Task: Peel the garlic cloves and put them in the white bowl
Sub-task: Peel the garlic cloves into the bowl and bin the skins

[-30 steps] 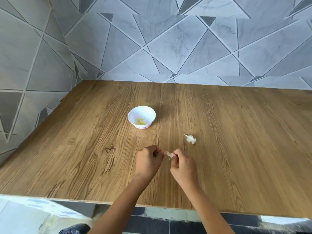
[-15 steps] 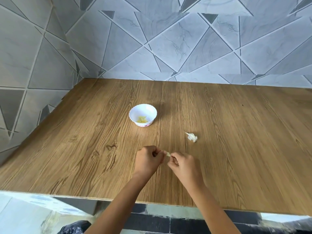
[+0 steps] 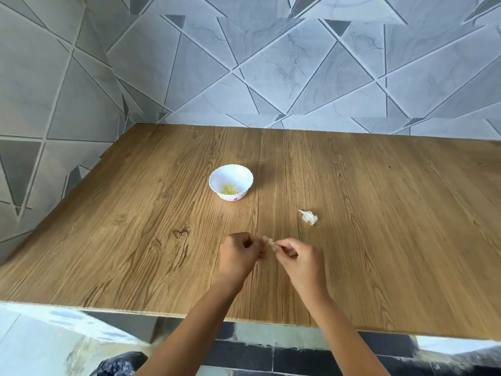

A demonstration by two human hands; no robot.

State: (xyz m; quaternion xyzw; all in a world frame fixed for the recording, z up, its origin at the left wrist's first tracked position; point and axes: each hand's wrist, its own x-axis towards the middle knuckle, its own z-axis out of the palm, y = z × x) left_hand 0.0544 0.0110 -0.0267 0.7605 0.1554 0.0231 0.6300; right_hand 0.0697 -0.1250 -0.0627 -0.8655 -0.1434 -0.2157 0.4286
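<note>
Grey marble-patterned tiles back a wooden table [image 3: 135, 240]. Above its near edge, the left hand [image 3: 238, 256] and right hand [image 3: 298, 260] meet, fingers curled, both pinching one small garlic clove [image 3: 270, 242] between fingertips. Farther back sits the white bowl [image 3: 231, 182] holding peeled cloves [image 3: 230, 189]; garlic skin [image 3: 308, 217] lies right.

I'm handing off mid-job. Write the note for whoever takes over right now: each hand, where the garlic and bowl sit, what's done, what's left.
Left hand: pinches one end of a garlic clove.
Right hand: pinches its other end, just above the wooden table.
White bowl: beyond the hands, with peeled cloves inside.
White garlic piece: on the table right of the bowl; can't tell whether it is skin or an unpeeled clove.
Left: finish peeling the held clove, drop it in the bowl, check that piece.
</note>
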